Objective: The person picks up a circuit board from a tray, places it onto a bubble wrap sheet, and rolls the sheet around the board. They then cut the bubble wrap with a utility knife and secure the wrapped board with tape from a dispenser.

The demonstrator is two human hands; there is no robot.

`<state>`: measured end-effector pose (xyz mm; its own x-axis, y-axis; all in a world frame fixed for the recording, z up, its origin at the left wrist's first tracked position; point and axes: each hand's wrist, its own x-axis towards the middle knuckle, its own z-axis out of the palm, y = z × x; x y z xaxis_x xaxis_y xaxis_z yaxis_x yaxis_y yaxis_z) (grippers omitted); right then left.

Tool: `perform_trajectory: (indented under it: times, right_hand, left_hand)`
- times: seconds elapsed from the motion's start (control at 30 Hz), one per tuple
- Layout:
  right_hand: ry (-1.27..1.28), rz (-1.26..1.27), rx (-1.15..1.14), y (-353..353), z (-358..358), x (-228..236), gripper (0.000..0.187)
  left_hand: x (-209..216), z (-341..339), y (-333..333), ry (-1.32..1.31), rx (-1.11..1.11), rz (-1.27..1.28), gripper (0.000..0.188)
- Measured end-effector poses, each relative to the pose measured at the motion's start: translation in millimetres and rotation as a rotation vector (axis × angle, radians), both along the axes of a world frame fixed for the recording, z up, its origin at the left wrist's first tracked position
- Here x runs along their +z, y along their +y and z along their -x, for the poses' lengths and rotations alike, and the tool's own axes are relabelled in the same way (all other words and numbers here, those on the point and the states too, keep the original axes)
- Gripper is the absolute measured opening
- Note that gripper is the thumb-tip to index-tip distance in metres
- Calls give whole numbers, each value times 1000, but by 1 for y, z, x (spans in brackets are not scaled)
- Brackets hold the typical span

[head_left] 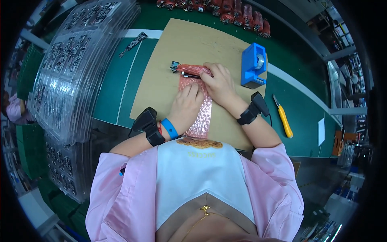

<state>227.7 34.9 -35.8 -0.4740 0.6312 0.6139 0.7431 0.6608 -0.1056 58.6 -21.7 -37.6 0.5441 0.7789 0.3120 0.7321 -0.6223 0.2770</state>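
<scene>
A strip of pink bubble wrap [203, 117] runs from near my body up the cardboard sheet [155, 86]. At its far end lies a partly rolled bundle [192, 69] in the same wrap, with circuit board ends and connectors sticking out on its left. Beside the roll, a dark narrow board [190, 75] lies on the wrap. My right hand [220, 84] is closed around the bundle's right end. Just nearer to me, my left hand [186, 105] has its fingers curled down on the bubble wrap; their tips are partly hidden.
A blue tape dispenser [253, 66] stands at the cardboard's right edge. Yellow-handled cutters [284, 119] lie farther right. Clear trays of circuit boards [68, 80] are stacked high at left, near a loose circuit board [134, 44]. Several pink-wrapped bundles [238, 16] line the back.
</scene>
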Motion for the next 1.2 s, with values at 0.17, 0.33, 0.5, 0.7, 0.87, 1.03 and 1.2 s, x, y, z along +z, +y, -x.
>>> perform_trajectory:
  times: [0.17,0.33,0.5,0.7,0.87,1.03,1.2]
  right_hand:
    - [-49,5,75,-6,11,9,17]
    - [6,39,95,-3,18,4,16]
    - [169,140,73,-5,32,-8,18]
    - [72,116,68,-10,42,-8,16]
    - [57,90,70,-11,50,-7,17]
    - [234,208,-33,-13,58,-6,20]
    - [224,236,-55,-18,52,-11,29]
  left_hand:
    - [-7,4,-1,40,47,-170,33]
    - [-7,13,1,-1,52,-175,35]
    - [-9,25,-3,-32,58,-161,36]
    - [-10,38,-8,28,-5,-143,39]
    - [-7,45,-9,67,-21,-250,35]
    - [-8,46,-10,61,-35,-253,32]
    - [11,48,-10,-122,-75,101,33]
